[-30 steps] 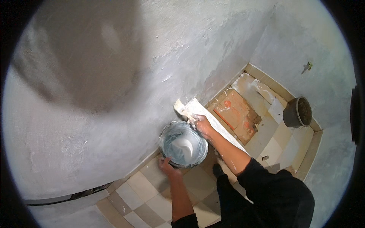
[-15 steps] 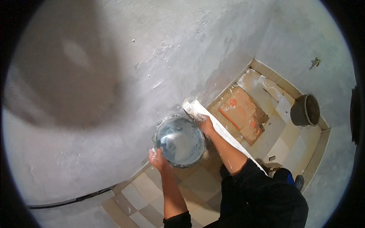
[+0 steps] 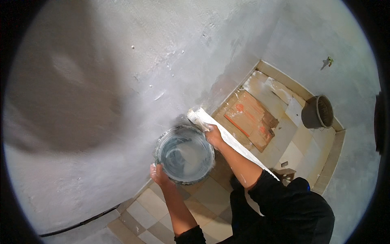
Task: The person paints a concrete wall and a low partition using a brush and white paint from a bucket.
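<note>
Rough grey wall (image 3: 178,81) above a tiled floor (image 3: 151,203)

Plaster there is uneven, with small lumps, and a large soft shadow (image 3: 61,89) lies over its left part. Your left hand (image 3: 159,174) is closed on the rim of a round tub (image 3: 163,140), held near the wall. Inside it is a pale, wet mixture (image 3: 196,156), smeared in curved streaks. Your right hand (image 3: 213,136) is gripping a brush-like tool (image 3: 198,119), coated in white, at the tub's upper right edge. Its handle is mostly covered by your fingers. Behind your right forearm (image 3: 239,162) runs a long white board (image 3: 227,140); your black sleeve (image 3: 266,189) hides its lower end.
</note>
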### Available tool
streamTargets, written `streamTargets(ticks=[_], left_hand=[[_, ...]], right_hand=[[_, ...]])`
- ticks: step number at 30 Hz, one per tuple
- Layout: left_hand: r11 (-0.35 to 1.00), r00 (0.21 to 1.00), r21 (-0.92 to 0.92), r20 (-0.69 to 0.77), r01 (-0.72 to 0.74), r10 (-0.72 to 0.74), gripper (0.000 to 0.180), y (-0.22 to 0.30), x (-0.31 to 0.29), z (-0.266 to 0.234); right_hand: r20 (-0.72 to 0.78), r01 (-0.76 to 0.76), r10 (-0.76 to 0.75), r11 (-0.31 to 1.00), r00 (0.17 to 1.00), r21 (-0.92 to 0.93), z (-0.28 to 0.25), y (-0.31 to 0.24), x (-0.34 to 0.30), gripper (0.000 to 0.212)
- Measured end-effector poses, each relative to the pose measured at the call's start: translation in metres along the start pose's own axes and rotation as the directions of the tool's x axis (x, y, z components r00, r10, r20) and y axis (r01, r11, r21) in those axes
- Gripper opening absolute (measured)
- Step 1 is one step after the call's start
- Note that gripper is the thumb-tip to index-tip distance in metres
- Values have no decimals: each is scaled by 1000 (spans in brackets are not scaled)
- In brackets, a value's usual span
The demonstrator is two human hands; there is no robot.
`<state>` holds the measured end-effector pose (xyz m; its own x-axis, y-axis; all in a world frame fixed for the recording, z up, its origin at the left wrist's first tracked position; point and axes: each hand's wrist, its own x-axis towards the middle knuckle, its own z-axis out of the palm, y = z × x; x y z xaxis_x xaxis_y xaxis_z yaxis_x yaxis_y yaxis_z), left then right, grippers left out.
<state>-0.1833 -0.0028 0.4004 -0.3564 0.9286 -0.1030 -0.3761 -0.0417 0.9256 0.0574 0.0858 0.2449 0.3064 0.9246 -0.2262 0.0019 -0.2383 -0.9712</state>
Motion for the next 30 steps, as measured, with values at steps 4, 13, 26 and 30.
streamTargets(ticks=[4, 13, 26, 30], left_hand=[[998, 999, 58, -45, 17, -14, 18, 1, 6, -9], [987, 998, 159, -58, -2, 11, 15, -14, 4, -44], [1000, 949, 17, -314, -17, 21, 15, -5, -56, -61], [987, 951, -146, -309, -67, 19, 16, -7, -59, -59]], right_hand=[[-48, -11, 11, 1000, 999, 3, 7, -24, -19, 41], [147, -279, 237, 823, 960, 494, 1, -55, -28, 25], [55, -281, 284, 868, 957, 409, -4, -78, -31, 13], [58, -330, 330, 888, 942, 321, -6, -78, -8, 10]])
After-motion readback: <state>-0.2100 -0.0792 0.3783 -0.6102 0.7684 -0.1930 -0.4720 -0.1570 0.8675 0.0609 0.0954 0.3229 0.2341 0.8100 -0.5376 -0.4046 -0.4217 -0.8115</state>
